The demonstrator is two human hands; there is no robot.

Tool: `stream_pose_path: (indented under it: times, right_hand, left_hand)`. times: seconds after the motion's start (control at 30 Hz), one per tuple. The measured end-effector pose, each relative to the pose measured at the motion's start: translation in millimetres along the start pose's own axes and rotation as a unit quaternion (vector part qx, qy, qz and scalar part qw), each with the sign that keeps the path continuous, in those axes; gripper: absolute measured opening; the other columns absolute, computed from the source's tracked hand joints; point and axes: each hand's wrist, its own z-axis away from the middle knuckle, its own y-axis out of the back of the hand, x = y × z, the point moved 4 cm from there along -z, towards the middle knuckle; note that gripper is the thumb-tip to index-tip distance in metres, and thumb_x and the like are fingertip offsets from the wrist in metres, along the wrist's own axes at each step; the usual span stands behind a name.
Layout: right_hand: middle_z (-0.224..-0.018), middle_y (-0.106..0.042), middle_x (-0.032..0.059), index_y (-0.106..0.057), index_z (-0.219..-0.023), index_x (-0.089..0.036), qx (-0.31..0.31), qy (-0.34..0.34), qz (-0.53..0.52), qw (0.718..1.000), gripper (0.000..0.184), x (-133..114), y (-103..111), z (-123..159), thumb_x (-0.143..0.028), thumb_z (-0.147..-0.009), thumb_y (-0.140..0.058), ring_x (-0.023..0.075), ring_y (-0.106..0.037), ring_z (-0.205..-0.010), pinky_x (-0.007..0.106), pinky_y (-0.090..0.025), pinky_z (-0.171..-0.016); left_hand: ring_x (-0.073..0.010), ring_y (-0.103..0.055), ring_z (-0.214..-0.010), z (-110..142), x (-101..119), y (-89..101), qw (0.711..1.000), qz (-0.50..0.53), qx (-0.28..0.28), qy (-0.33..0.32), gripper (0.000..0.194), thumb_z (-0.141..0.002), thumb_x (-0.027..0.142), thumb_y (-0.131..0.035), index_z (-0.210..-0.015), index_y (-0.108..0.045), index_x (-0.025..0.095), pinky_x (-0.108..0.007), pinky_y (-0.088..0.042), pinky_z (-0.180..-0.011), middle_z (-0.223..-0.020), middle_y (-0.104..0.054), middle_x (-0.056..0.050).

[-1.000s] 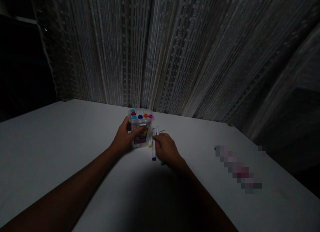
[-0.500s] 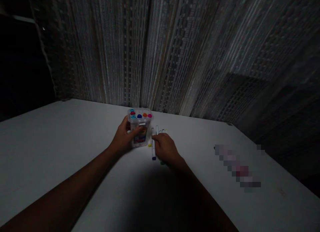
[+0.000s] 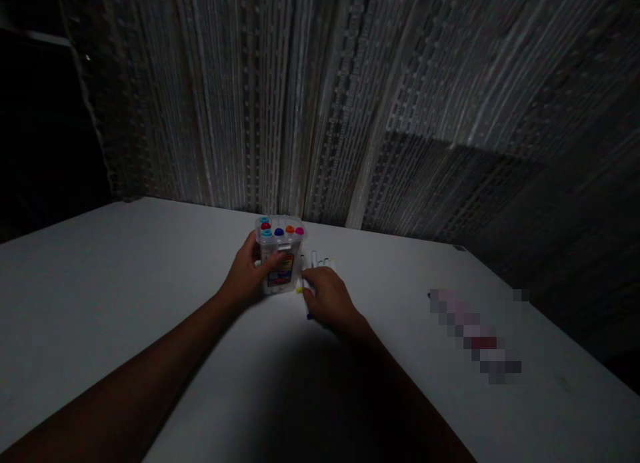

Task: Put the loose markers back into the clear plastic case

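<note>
A clear plastic marker tub point(image 3: 281, 256) stands upright on the white table point(image 3: 125, 296), with several coloured caps showing at its top. My left hand point(image 3: 249, 273) is wrapped round its left side, thumb across the front. Just to its right, several white markers point(image 3: 320, 261) lie side by side on the table. My right hand point(image 3: 327, 296) rests on top of them, fingers curled down over a marker with a purple end; whether it grips the marker is hidden.
A striped grey curtain point(image 3: 325, 103) hangs right behind the table. A blurred-out flat object point(image 3: 477, 333) lies on the table at the right. The table's right edge runs diagonally near it. The scene is dim.
My right hand has slid a little left and forward over the markers, now covering most of the purple-ended marker. My left hand and the tub have stayed put.
</note>
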Motion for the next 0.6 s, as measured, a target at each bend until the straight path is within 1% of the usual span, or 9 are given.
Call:
stream_pose_path:
  times: [0.2,0.37,0.47,0.6]
  right_hand:
    - [-0.115,-0.064,0.0115,-0.061,-0.116,-0.009,-0.014,0.014,-0.017,1.000,0.037,-5.2,-0.7,1.2,-0.021,-0.082,-0.054,0.0232,-0.054,-0.108,0.035,-0.038,-0.098]
    - [-0.117,-0.063,0.0125,-0.059,-0.121,-0.008,-0.006,-0.014,-0.026,1.000,0.038,-2.7,2.2,0.8,-0.013,-0.085,-0.045,0.0205,-0.052,-0.112,0.031,-0.036,-0.100]
    - [-0.115,-0.063,0.0134,-0.059,-0.122,-0.009,-0.020,-0.024,-0.011,0.999,0.040,-1.3,3.2,0.0,-0.010,-0.085,-0.044,0.0207,-0.053,-0.111,0.030,-0.038,-0.098]
    - [-0.111,-0.064,0.0138,-0.063,-0.117,-0.009,-0.038,-0.020,0.003,0.999,0.040,-1.7,2.4,-0.7,-0.006,-0.082,-0.044,0.0207,-0.053,-0.110,0.029,-0.038,-0.097]
  left_hand:
    - [-0.0038,-0.061,-0.084,-0.7,-0.4,-0.9,1.000,0.003,0.000,0.001,0.075,-0.050,0.055,-0.076,-0.110,-0.050,0.018,-0.009,-0.050,-0.071,-0.107,-0.063,-0.003]
    - [-0.0031,-0.061,-0.084,-0.6,-0.9,-0.5,1.000,0.004,0.006,0.001,0.074,-0.048,0.056,-0.076,-0.107,-0.051,0.019,-0.008,-0.050,-0.072,-0.106,-0.063,-0.002]
    - [-0.0032,-0.061,-0.083,-0.7,-1.7,0.0,1.000,-0.001,0.006,0.003,0.072,-0.049,0.055,-0.076,-0.107,-0.052,0.019,-0.008,-0.050,-0.071,-0.105,-0.063,-0.002]
    - [-0.0041,-0.061,-0.084,-0.5,-1.1,0.0,1.000,-0.003,0.002,0.000,0.071,-0.050,0.055,-0.075,-0.107,-0.052,0.019,-0.009,-0.050,-0.072,-0.105,-0.063,-0.002]
